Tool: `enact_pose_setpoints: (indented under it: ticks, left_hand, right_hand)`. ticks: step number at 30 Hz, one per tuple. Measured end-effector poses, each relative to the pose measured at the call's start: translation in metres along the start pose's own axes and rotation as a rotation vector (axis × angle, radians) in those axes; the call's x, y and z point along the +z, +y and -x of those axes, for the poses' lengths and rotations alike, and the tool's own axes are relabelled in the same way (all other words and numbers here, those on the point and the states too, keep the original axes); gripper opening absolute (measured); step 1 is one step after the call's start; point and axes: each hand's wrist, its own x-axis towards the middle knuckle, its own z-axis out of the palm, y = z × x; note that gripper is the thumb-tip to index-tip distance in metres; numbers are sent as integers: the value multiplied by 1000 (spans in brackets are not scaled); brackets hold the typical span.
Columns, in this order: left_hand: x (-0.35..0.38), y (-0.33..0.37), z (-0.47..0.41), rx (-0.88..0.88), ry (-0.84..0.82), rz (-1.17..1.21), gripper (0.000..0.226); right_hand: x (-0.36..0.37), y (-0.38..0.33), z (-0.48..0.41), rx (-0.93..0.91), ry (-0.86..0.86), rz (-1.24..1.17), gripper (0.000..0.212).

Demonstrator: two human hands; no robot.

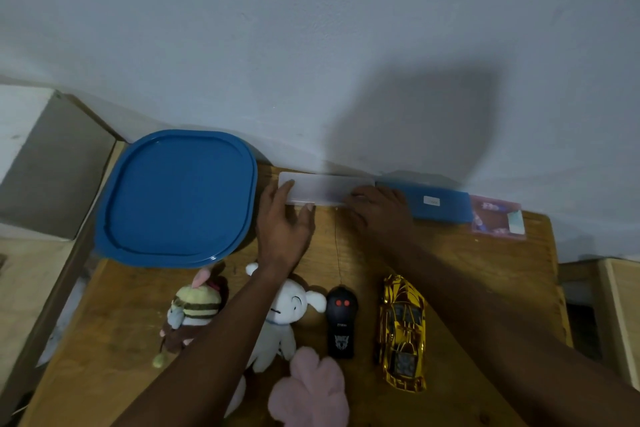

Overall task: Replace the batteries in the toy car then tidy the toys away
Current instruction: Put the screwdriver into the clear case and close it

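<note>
Early stage: left hand pinches one end of the white box by the wall; right hand covers the other end, grip unclear. The car lies upright beside the remote, apparently untouched. The plush toys are not yet put away.

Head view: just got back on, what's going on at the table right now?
A person is reaching with both hands to a white box at the back of the table, against the wall. The left hand pinches its left end. The right hand covers its right end; whether it grips is unclear. The gold toy car and black remote lie untouched near the front edge, beside the plush toys. The blue container has its lid on.
</note>
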Motion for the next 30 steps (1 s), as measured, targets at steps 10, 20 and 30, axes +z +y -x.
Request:
enact_pose_setpoints:
  ticks: [10, 20, 30]
  left_hand:
    - [4, 2, -11, -59, -31, -122, 47]
    - [6, 1, -19, -70, -12, -121, 46]
    - [3, 6, -18, -53, -110, -171, 53]
  right_hand:
    - [8, -4, 0, 46, 21, -31, 29]
    - [10, -12, -2, 114, -3, -7, 36]
    - [-2, -17, 2, 142, -127, -13, 38]
